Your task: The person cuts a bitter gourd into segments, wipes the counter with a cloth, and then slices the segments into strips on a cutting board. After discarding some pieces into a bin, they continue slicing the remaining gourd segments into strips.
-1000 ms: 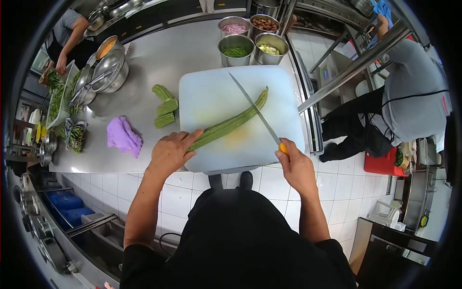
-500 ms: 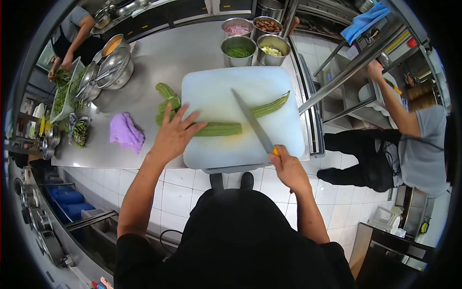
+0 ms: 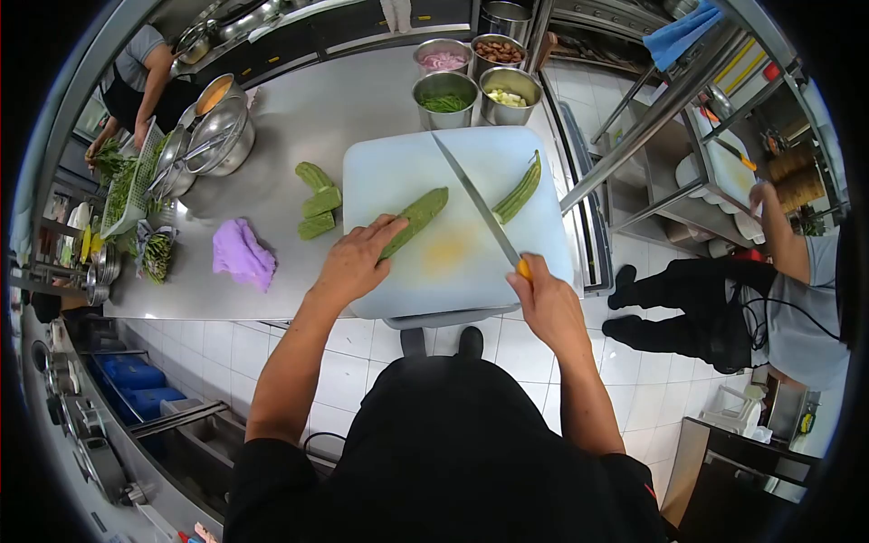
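My left hand (image 3: 355,262) is closed over the near end of a green ridge gourd piece (image 3: 422,215), which lies diagonally on the white cutting board (image 3: 398,294). In my right hand (image 3: 549,303) is a large kitchen knife (image 3: 477,201), gripped by its orange handle, blade pointing away to the upper left. The blade lies between the held piece and a narrower, stem-ended ridge gourd piece (image 3: 520,190) on the board's right side. Several shorter gourd pieces (image 3: 318,201) rest on the steel table just left of the board.
Behind the board stand steel pots, one with chopped greens (image 3: 444,103). A purple cloth (image 3: 243,253), steel bowls (image 3: 223,149) and a green basket (image 3: 131,195) are on the left. One person handles greens at far left; another person (image 3: 769,299) stands at right.
The long gourd piece has turned from crosswise to diagonal, and my left hand has closed on its near end. The stem-ended piece stands steeper. The right-hand person's arm is lower.
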### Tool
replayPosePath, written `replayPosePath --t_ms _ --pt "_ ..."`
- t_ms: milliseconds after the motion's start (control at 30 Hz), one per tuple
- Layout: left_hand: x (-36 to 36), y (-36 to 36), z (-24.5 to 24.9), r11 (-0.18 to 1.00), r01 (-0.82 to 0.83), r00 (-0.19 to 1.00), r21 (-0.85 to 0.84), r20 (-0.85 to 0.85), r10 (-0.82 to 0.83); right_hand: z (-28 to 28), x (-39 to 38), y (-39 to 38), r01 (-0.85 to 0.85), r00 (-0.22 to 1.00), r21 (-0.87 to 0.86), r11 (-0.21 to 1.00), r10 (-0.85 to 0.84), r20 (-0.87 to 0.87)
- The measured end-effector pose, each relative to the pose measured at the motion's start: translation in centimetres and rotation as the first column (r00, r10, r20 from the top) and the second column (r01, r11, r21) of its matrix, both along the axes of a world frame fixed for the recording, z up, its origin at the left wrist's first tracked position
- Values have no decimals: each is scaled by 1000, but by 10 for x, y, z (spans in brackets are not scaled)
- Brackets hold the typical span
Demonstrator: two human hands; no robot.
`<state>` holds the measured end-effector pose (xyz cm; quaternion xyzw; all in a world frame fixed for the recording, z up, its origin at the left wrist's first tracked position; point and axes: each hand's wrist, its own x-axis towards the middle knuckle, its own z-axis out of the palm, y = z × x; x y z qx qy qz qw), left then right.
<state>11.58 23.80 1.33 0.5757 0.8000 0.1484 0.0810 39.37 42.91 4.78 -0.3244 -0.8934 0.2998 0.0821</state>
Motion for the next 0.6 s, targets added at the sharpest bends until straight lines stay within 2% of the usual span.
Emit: replayPosePath --t_ms 67,167,200,267,300,433,500,533,600 --pt "-1 1 3 999 49 997 0 -67 -49 21 -15 -8 18 993 48 999 -12 -122" --pt "-4 2 3 996 85 991 4 -100 -85 31 -31 -17 31 964 9 999 -27 -264" --pt "-6 3 4 996 92 991 5 -102 -91 26 -35 -19 15 976 28 1000 -9 -218" --pt "-10 5 7 993 114 987 -22 -114 -116 -10 -36 -14 -70 994 7 997 69 88" --pt "-10 4 8 992 124 985 -37 -118 -127 -17 -35 -13 -111 964 -13 994 111 241" --pt "-6 -23 1 997 -58 998 48 33 57 -28 -16 -10 -69 992 -67 995 75 103" --pt "-8 -48 -5 976 -199 980 91 37 196 -24 -10 -7 -15 992 -180 984 38 124" --pt "-8 -56 -6 968 -246 966 44 89 241 -22 -9 -8 11 990 -235 972 23 140" --pt "-7 -66 -8 944 -325 924 -55 195 329 -15 -10 -16 -15 991 -83 996 25 130"
